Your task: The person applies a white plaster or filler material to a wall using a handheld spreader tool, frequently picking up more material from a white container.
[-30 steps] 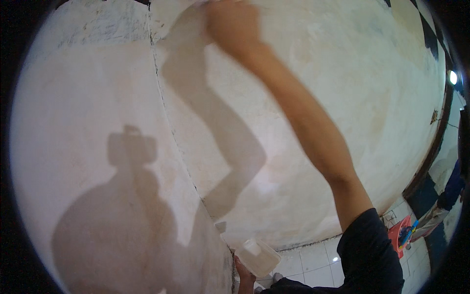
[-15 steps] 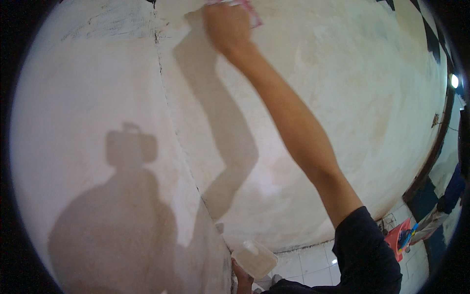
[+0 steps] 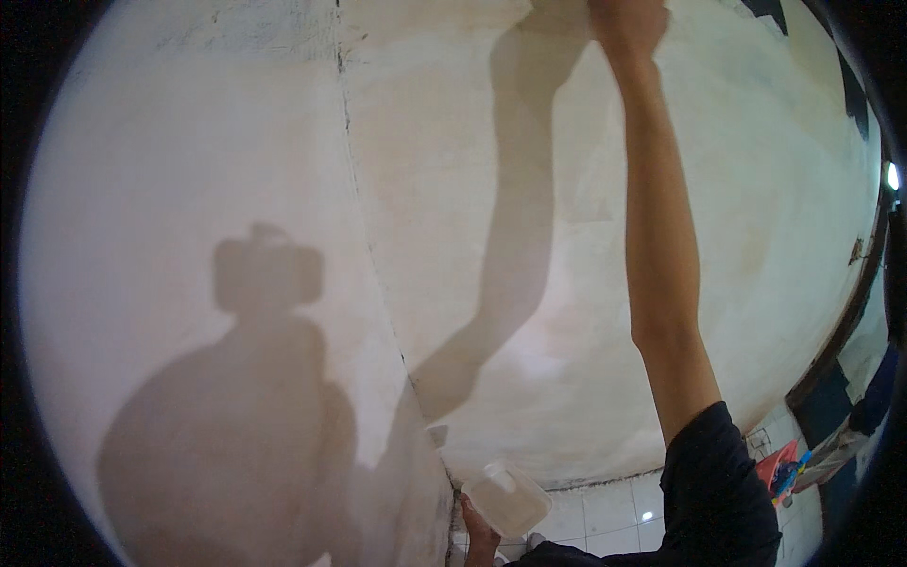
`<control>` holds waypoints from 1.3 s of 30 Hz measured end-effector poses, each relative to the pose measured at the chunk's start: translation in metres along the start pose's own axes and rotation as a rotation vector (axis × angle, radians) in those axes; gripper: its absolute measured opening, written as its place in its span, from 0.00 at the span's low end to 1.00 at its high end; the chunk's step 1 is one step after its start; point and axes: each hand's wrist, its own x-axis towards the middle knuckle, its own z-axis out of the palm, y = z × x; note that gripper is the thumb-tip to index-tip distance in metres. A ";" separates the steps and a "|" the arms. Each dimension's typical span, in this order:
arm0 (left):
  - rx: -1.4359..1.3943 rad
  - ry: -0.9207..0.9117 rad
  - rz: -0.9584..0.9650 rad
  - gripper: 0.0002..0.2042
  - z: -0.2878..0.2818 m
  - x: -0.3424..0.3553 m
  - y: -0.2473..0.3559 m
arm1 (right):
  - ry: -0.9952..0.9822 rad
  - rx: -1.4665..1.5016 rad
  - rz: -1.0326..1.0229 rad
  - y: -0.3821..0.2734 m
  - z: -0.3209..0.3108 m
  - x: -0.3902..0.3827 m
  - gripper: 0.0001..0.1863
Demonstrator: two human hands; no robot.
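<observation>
At the lower middle, my left hand (image 3: 480, 527) is closed on the edge of a pale, rounded rectangular plastic tub (image 3: 531, 503), which it holds low near the wall corner. What lies inside the tub is too faint to make out. My right arm stretches up across the off-white wall (image 3: 435, 208), and my right hand (image 3: 635, 24) is at the top edge of the view. Its fingers are cut off and slightly blurred, so whatever they hold is hidden. The wall surface is patchy, with faint tan smears.
A dark crack (image 3: 346, 123) runs down the wall corner. White floor tiles (image 3: 605, 506) lie below. At the lower right stands a red container (image 3: 777, 465) with blue and yellow things, beside a person's clothed leg (image 3: 833, 452). Dark patches (image 3: 853, 94) mark the wall's far right.
My right hand has swept right along the top of the wall. The pink-and-white cloth seen at it earlier is out of view now. The tub stays in my left hand.
</observation>
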 end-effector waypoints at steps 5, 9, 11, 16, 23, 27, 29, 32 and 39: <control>0.011 -0.050 0.075 0.30 -0.021 0.007 -0.007 | -0.255 0.215 -0.404 -0.126 0.019 -0.098 0.09; 0.047 -0.119 0.128 0.29 -0.012 0.002 0.003 | -0.488 0.358 -0.661 -0.176 -0.034 -0.145 0.06; 0.041 -0.131 0.145 0.29 -0.016 0.007 -0.002 | -0.484 0.406 -0.732 -0.178 -0.047 -0.168 0.07; 0.145 -0.096 0.155 0.30 -0.027 0.011 0.002 | -0.531 0.392 -0.607 -0.128 -0.076 -0.150 0.09; -0.001 -0.014 0.064 0.30 -0.039 0.010 0.003 | 0.085 0.069 -0.117 0.034 -0.063 -0.010 0.12; -0.003 0.002 0.066 0.30 -0.029 0.020 0.001 | -0.133 -0.098 -0.410 0.058 -0.010 -0.055 0.07; -0.004 0.021 0.069 0.31 -0.029 0.009 0.006 | -0.294 0.035 -0.573 0.014 -0.021 -0.123 0.07; -0.006 -0.031 0.049 0.31 -0.021 0.004 0.014 | -0.479 0.259 -0.788 -0.035 -0.060 -0.193 0.11; 0.079 0.049 0.009 0.32 -0.021 -0.008 0.010 | -0.431 0.512 -0.791 0.000 -0.101 -0.195 0.13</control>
